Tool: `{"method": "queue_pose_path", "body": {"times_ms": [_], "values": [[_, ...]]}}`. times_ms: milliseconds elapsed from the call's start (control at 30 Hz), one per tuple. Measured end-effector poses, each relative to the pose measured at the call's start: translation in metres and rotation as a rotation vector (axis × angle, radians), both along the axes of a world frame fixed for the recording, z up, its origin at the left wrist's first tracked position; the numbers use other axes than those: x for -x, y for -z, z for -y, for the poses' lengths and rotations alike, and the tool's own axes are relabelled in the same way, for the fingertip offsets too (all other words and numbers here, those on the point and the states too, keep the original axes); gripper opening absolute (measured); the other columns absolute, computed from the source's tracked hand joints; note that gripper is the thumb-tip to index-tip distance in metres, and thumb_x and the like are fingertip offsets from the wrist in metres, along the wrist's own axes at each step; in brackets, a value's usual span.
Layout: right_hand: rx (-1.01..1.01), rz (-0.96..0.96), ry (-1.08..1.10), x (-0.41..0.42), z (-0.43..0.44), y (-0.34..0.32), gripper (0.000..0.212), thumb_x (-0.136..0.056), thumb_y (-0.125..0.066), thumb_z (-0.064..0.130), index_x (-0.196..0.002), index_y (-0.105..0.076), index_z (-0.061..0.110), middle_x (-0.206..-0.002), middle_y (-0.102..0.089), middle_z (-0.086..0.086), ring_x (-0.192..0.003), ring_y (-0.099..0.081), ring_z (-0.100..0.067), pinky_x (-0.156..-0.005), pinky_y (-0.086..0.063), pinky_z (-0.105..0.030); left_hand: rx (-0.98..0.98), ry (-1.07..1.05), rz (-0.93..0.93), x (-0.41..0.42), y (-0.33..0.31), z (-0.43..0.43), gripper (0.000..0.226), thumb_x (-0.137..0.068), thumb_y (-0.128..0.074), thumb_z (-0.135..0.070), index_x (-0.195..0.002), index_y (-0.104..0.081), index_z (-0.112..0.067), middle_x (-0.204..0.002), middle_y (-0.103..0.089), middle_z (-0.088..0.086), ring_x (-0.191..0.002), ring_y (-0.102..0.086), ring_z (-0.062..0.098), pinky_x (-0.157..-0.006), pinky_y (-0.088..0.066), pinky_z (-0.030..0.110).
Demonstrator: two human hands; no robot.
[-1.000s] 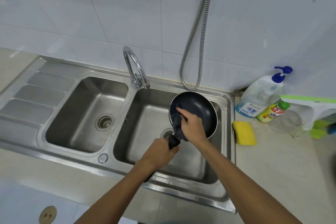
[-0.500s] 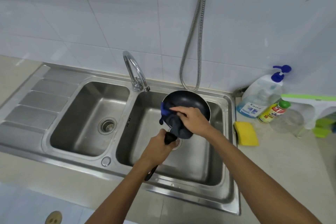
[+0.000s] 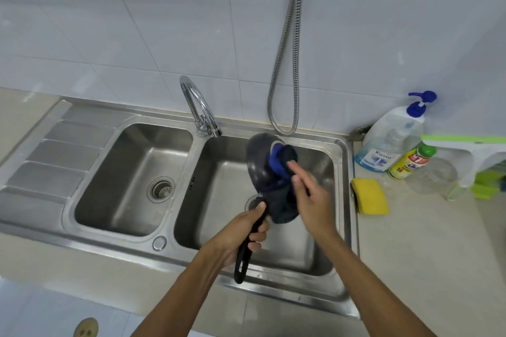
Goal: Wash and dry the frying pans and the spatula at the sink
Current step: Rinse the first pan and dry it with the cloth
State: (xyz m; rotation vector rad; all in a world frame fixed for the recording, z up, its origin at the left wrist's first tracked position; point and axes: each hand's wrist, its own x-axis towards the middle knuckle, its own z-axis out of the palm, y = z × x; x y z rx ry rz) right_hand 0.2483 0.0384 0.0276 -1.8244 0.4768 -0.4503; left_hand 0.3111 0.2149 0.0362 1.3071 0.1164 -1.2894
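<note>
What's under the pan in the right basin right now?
The frying pan is held above the right basin of the sink; bare steel shows beneath. The cloth and left hand mostly cover the drain.

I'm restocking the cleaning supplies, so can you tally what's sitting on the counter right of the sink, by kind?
Bottles: 3, namely the pump bottle, the green-capped bottle and the clear bottle
Yellow sponge: 1
Green-and-white holder at the edge, only partly in view: 1
Total: 5
</note>
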Motion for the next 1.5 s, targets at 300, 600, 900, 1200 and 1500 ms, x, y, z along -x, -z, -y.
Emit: {"method": "queue_pose_path", "body": {"times_ms": [300, 600, 900, 1200, 1500], "values": [[0.725, 0.084, -0.142, -0.091, 0.015, -0.016, 0.029, -0.098, -0.061, 0.036, -0.126, -0.07, 0.034, -0.135, -0.064, 0.01, -0.124, -0.057, -0.016, -0.108, -0.044, -0.038, -0.223, 0.259, 0.582, 0.02, 0.004, 0.002, 0.025, -0.1, -0.059, -0.032, -0.082, -0.049, -0.017, -0.055, -0.046, -0.01, -0.045, -0.041, 0.01, -0.047, -0.038, 0.026], [-0.026, -0.232, 0.123, -0.098, 0.063, 0.005, 0.024, -0.099, -0.055, 0.036, -0.12, -0.065, 0.04, -0.126, -0.067, 0.009, -0.118, -0.059, -0.018, -0.1, -0.044, -0.032, -0.012, 0.137, 0.336, 0.019, -0.013, -0.012, 0.027, -0.103, -0.06, -0.029, -0.093, -0.039, -0.016, -0.059, -0.031, -0.002, -0.046, -0.028, 0.011, -0.039, -0.03, 0.022], [0.485, 0.139, 0.128, -0.028, -0.049, 0.011, 0.034, -0.101, -0.061, 0.022, -0.135, -0.064, 0.025, -0.144, -0.056, 0.008, -0.135, -0.048, -0.017, -0.113, -0.036, -0.034, -0.044, 0.096, 0.316, 0.008, -0.013, 0.001, 0.024, -0.099, -0.052, -0.012, -0.076, -0.047, -0.017, -0.055, -0.033, -0.001, -0.045, -0.026, 0.011, -0.04, -0.024, 0.027], [0.601, -0.178, -0.004, -0.132, 0.04, -0.046, 0.029, -0.099, -0.052, 0.044, -0.123, -0.067, 0.04, -0.122, -0.069, 0.011, -0.108, -0.064, -0.019, -0.088, -0.051, -0.034, -0.006, 0.205, 0.362, 0.026, -0.011, -0.005, 0.029, -0.103, -0.06, -0.03, -0.089, -0.038, -0.017, -0.059, -0.03, -0.001, -0.047, -0.026, 0.011, -0.04, -0.026, 0.025], [0.28, -0.142, 0.217, -0.051, 0.024, 0.017, 0.04, -0.107, -0.045, 0.036, -0.144, -0.053, 0.027, -0.145, -0.055, 0.006, -0.134, -0.049, -0.014, -0.11, -0.043, -0.037, 0.025, 0.178, 0.259, 0.015, -0.008, -0.016, 0.033, -0.102, -0.061, -0.03, -0.085, -0.035, -0.02, -0.06, -0.028, -0.002, -0.046, -0.024, 0.011, -0.039, -0.025, 0.023]]}}
